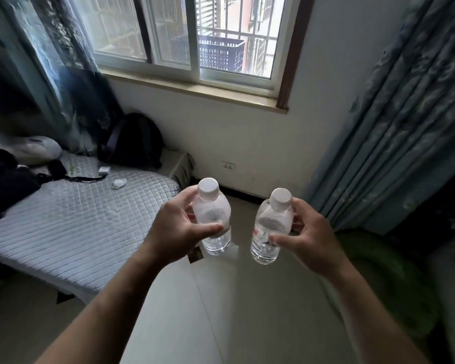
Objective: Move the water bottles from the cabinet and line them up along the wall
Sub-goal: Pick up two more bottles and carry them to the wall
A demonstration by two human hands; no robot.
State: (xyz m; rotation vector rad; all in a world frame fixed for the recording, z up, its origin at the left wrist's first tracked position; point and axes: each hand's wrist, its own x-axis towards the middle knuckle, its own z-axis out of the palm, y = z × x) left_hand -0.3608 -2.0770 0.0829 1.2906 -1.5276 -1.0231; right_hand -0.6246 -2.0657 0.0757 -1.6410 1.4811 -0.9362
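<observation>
a person holds two clear water bottles upright above a pale tiled floor, one in each bare hand, seen from the head camera. the left hand wraps the left bottle from its left side, thumb across the near face and fingers curled round the far side, clamped on the body below the white cap. the right hand grips the right bottle the same way from its right side, thumb pressed on the near face, fingers closed behind the shoulder. the two bottles hang near each other, not touching, both off the floor and well short of the white wall at the far side, where a socket sits low under a window. at the left lies a bed with a grey quilted mattress; a black backpack leans at its far end. blue-green patterned curtains hang down the right.
</observation>
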